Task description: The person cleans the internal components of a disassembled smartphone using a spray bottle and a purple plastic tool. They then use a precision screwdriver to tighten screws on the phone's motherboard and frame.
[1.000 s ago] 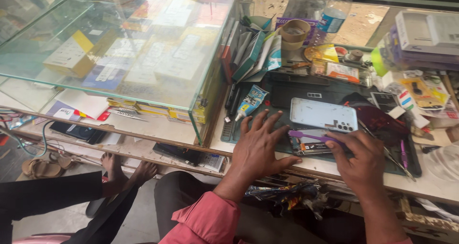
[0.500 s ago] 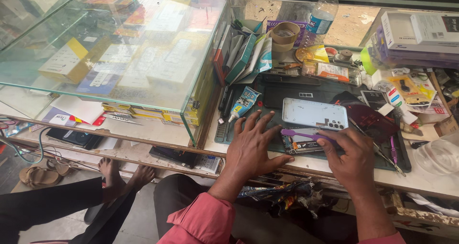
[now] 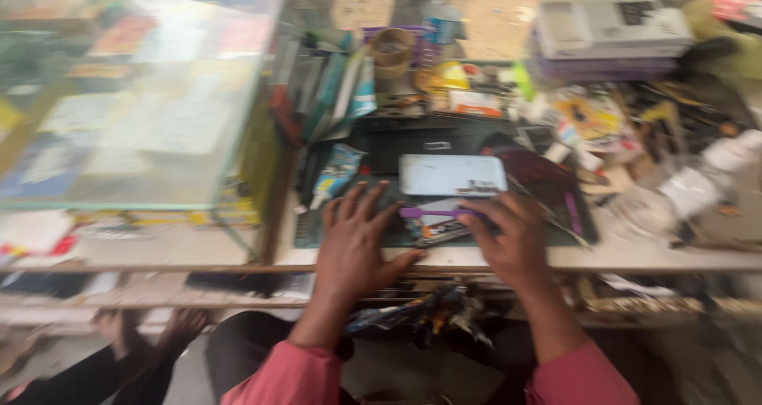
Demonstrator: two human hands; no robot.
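Note:
My left hand (image 3: 355, 241) lies flat on the dark work mat (image 3: 317, 222) at the bench's front edge, fingers spread, holding nothing. My right hand (image 3: 512, 238) grips a thin purple tool (image 3: 432, 212) that points left over an opened phone (image 3: 432, 229) on the mat. A pale phone back cover (image 3: 451, 174) lies just beyond the fingertips of both hands. The picture is motion-blurred, so small parts are unclear.
A glass display case (image 3: 135, 95) fills the left. Cluttered tools, packets, a tape roll (image 3: 391, 52) and a grey box (image 3: 611, 28) crowd the bench's back and right. Another person's feet (image 3: 147, 329) show low on the left. Tools (image 3: 429, 314) lie on a shelf below.
The view has shifted left, so both hands sit nearer the middle of the picture. Hands, purple tool and phone keep the same arrangement on the mat.

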